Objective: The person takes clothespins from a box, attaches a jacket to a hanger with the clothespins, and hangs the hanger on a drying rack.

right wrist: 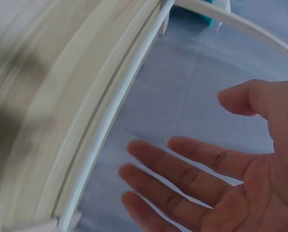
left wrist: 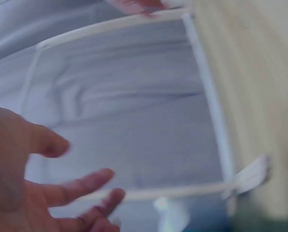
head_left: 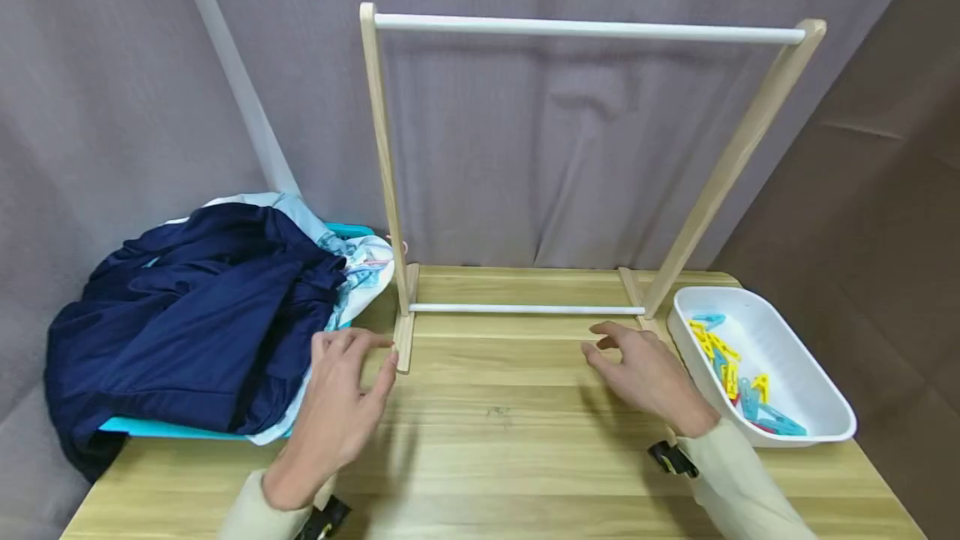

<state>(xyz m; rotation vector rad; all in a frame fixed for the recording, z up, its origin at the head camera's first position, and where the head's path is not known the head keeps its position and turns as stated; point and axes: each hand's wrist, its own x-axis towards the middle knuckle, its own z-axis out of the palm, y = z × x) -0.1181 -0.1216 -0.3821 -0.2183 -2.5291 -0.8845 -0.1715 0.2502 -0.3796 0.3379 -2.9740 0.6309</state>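
Observation:
My left hand [head_left: 341, 407] hovers over the table near the left foot of a wooden rack, fingers loosely bent with nothing in them. The right hand [head_left: 645, 369] hangs by the rack's right foot, also holding nothing; its fingers spread apart in the right wrist view. The rack [head_left: 720, 182] has two wooden uprights joined by a white top bar [head_left: 585, 28] and a white lower bar [head_left: 525, 309]. Left of the left hand lies a heap of clothes, with a dark navy garment [head_left: 202, 315] on top and light blue and white cloth [head_left: 367, 269] beneath.
The clothes lie over a turquoise basket [head_left: 172, 430], mostly hidden. At the right, a white plastic tub [head_left: 795, 357] holds several yellow, blue and red clothespins [head_left: 731, 377]. A grey curtain [head_left: 480, 148] hangs behind the wooden table [head_left: 502, 457].

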